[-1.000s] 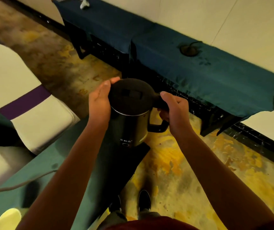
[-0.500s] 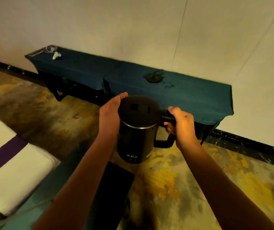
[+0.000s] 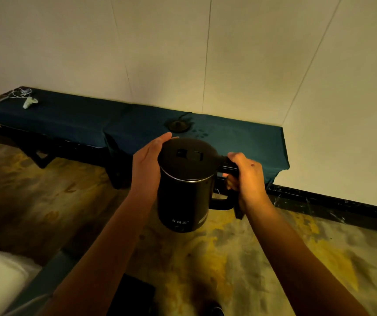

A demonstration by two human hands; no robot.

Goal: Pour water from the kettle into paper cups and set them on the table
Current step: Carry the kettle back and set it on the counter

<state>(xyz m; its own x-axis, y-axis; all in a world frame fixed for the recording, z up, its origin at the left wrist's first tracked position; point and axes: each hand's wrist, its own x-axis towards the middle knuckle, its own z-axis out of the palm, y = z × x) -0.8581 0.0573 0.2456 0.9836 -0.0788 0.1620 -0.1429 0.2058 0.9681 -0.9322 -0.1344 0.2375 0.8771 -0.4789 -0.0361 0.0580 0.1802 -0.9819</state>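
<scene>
Two long cloth-covered tables point(image 3: 240, 142) line the far wall; the black kettle point(image 3: 186, 185) hangs mid-air before them. Right hand point(image 3: 245, 179) grips its handle; left hand point(image 3: 147, 165) lies flat-fingered against its side. Keep it level; no cups visible.

Only one marking in view: a short line of pale characters low on the front of the black cylindrical electric kettle point(image 3: 184, 190), just above its base. Looks like three characters followed by a small mark, perhaps a trademark sign; too small and soft to read with any confidence. A small round feature sits directly beneath it, not legible. Two dark square shapes on the kettle's lid carry no readable text. Nothing readable on the cream panelled wall point(image 3: 183, 53) or the dark blue cloth-covered bench point(image 3: 73, 119)
</scene>
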